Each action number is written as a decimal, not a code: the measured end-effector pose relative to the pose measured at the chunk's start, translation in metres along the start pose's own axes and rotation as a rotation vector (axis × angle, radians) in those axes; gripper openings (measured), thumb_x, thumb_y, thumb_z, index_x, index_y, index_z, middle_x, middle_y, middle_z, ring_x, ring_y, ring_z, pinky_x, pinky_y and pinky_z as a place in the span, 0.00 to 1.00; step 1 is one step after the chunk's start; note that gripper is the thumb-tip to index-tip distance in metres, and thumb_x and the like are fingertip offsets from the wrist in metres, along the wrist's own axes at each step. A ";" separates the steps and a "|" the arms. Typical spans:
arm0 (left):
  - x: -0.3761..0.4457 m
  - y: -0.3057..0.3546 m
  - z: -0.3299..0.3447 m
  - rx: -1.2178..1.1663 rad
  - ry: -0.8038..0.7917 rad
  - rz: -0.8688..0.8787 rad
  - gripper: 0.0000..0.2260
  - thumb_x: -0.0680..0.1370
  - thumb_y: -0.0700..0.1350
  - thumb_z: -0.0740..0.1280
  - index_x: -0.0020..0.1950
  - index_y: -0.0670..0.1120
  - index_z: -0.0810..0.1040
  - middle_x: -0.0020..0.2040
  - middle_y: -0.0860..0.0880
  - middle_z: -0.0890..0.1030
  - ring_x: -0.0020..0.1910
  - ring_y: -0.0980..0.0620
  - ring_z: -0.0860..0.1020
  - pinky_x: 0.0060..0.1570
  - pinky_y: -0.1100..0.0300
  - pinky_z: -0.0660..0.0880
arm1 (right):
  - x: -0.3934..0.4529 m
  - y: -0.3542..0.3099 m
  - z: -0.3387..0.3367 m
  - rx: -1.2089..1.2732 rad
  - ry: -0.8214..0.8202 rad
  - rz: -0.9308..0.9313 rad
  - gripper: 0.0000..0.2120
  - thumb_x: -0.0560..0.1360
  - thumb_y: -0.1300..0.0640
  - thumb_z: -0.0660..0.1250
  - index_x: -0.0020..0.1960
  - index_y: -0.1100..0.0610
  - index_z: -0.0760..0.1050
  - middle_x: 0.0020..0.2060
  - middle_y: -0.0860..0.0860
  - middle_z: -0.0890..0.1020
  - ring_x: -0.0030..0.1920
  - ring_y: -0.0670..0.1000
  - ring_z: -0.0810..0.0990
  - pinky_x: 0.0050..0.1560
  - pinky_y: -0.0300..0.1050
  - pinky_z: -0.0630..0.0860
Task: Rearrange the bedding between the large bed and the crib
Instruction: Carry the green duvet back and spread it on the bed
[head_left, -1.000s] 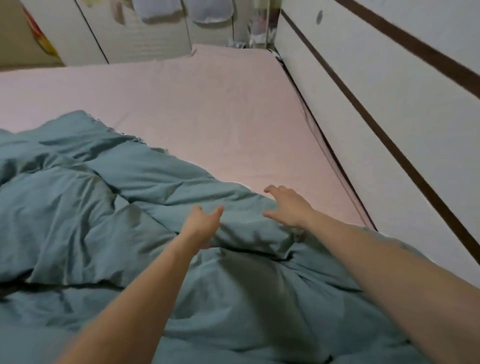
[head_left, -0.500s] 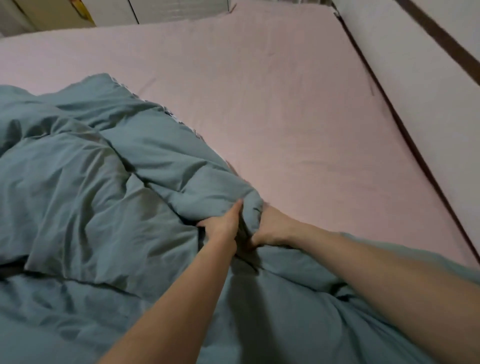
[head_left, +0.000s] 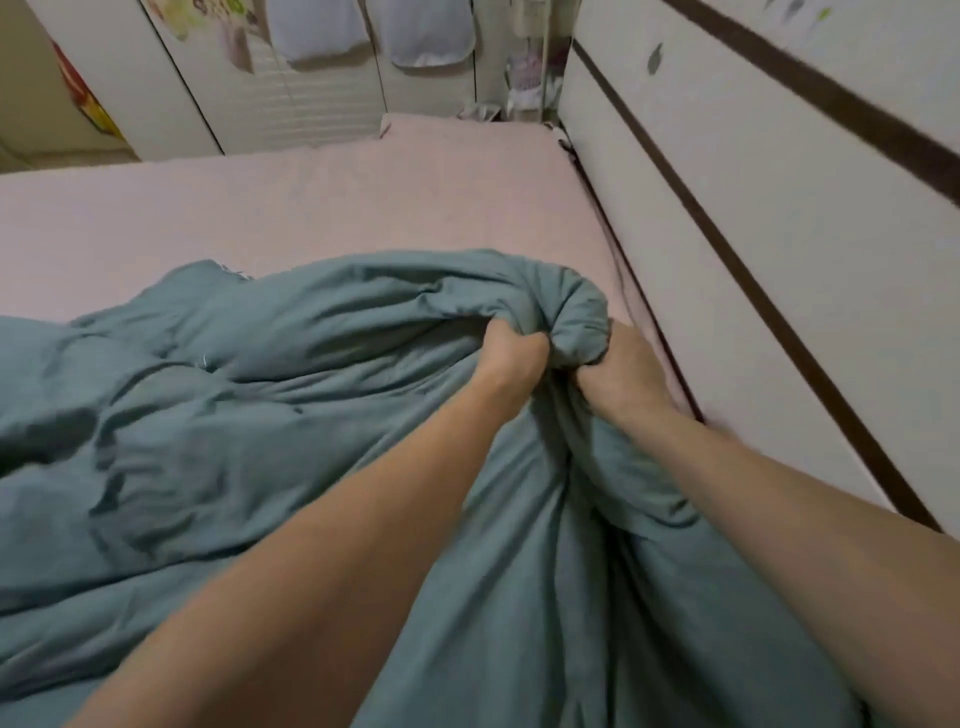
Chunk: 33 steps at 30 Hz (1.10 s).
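On the pink bed (head_left: 363, 208), both hands' fingers, mostly hidden, seemingly clenched in the bunched teal duvet (head_left: 260, 415).

One rumpled teal quilted duvet (head_left: 291, 395) is lying bunched on one large bed with a pink fitted sheet (head_left: 322, 202). Two bare hands are gripping it: the left hand (head_left: 511, 353) and the right hand (head_left: 621, 366), with one rolled fold bulging just above their grip. Two pale cloth pouches (head_left: 319, 28) (both blurred) are hanging far beyond the grip.
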<state>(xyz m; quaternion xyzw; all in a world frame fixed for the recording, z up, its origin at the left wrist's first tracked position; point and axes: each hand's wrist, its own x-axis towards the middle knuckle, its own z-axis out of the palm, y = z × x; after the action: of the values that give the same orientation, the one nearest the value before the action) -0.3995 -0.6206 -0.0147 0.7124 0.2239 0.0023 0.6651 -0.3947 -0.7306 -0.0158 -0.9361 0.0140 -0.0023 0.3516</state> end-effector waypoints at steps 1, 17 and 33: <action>0.006 0.018 0.021 0.008 -0.047 0.039 0.16 0.71 0.36 0.64 0.58 0.34 0.74 0.52 0.37 0.80 0.51 0.39 0.79 0.54 0.44 0.78 | 0.010 0.002 -0.021 -0.037 0.125 0.017 0.12 0.73 0.54 0.63 0.54 0.56 0.77 0.50 0.59 0.82 0.52 0.62 0.79 0.47 0.50 0.74; -0.007 -0.114 0.060 0.380 -0.222 -0.237 0.37 0.73 0.68 0.61 0.75 0.46 0.62 0.69 0.43 0.71 0.64 0.42 0.73 0.59 0.47 0.74 | 0.002 0.189 0.002 -0.375 -0.496 0.351 0.65 0.50 0.32 0.74 0.76 0.48 0.43 0.67 0.57 0.71 0.64 0.60 0.73 0.64 0.57 0.71; -0.067 -0.158 0.168 0.354 -0.366 -0.115 0.29 0.80 0.53 0.60 0.77 0.44 0.55 0.74 0.43 0.65 0.71 0.44 0.66 0.70 0.52 0.63 | -0.096 0.226 -0.023 -0.532 0.090 -0.146 0.23 0.73 0.55 0.67 0.67 0.55 0.70 0.59 0.56 0.74 0.61 0.57 0.71 0.61 0.53 0.69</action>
<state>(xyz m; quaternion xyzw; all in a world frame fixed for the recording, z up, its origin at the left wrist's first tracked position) -0.4595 -0.7991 -0.1643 0.7923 0.1369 -0.2036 0.5586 -0.4964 -0.9132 -0.1465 -0.9930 -0.0377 -0.0652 0.0915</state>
